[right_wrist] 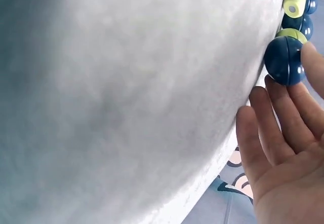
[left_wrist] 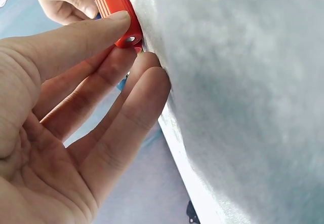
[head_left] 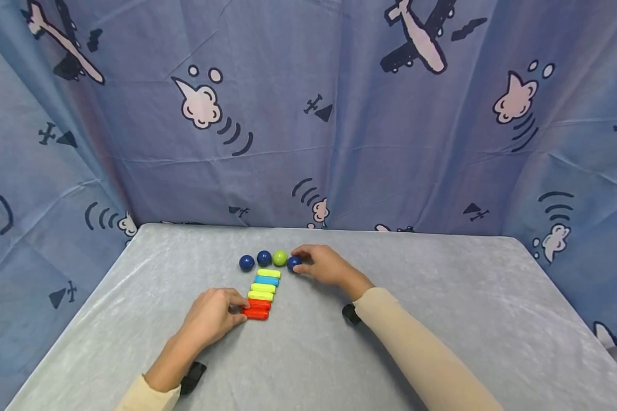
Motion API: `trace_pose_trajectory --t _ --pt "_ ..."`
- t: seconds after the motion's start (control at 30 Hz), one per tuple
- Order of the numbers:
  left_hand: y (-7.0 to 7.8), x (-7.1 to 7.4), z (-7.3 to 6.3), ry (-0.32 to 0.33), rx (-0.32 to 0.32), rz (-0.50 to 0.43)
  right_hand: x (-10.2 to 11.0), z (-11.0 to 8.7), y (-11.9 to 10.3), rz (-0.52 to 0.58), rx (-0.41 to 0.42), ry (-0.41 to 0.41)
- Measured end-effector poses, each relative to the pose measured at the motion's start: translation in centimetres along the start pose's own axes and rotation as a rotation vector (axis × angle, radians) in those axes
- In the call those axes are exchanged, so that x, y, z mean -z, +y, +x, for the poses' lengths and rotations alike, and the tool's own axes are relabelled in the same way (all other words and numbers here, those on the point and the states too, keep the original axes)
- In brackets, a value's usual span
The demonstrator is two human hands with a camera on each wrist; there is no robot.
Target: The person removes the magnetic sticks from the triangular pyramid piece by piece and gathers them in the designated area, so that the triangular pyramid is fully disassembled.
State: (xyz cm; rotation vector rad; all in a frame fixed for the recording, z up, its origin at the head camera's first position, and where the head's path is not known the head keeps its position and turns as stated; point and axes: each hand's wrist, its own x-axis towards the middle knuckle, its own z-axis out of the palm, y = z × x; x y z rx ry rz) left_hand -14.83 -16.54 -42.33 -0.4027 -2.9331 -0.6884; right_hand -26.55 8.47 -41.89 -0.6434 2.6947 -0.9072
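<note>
My right hand (head_left: 328, 266) holds a dark blue ball (right_wrist: 282, 61) between thumb and fingers, at the right end of a row of balls. Beside it sits a lime green ball (head_left: 280, 258), then two more dark blue balls further left. My left hand (head_left: 212, 315) pinches the near end of a column of short plastic sticks, thumb on the nearest red ribbed stick (head_left: 256, 314), which has a hole in its end. Beyond lie a second red stick (head_left: 259, 304), several yellow-green sticks (head_left: 261, 296) and one blue stick (head_left: 266, 281), side by side below the balls.
A pale grey cloth covers the table (head_left: 421, 319). Behind and at both sides hangs a blue curtain (head_left: 288, 114) printed with planes and clouds. Dark wrist bands (head_left: 351, 314) show at both wrists.
</note>
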Motion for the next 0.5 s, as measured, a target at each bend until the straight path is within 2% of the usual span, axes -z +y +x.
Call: trace_pose_trajectory --t 0.27,0.5 --pt "0.0 0.0 0.3 -0.011 0.011 -0.004 1.2 -0.8 0.6 0.000 -0.012 -0.028" --pt "0.2 0.1 0.7 -0.001 0.029 -0.035 3.7 -3.5 2.1 -0.068 0.019 -0.008"
